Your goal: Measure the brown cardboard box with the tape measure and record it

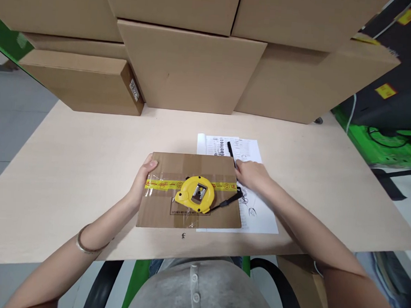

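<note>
A flat brown cardboard box (166, 170) with clear tape and a yellow printed strip is over the front part of the table. My left hand (145, 174) grips its left edge, thumb on top. At the upper right edge of the box, my right hand (251, 173) is closed with the fingers curled against it; the fingertips are partly hidden. A yellow tape measure (194, 193) with a metal belt clip and a black wrist strap (226, 202) lies on the box. Beside my right hand, a black pen (230, 149) rests on printed and scribbled paper sheets (262, 213), partly covered by the box.
Large cardboard boxes (189, 69) stand stacked along the back of the table (68, 178). A smaller carton (88, 81) with a label is at the back left. Dark equipment with yellow stickers (385, 91) and cables are at the right. Chair armrests (102, 287) flank my body.
</note>
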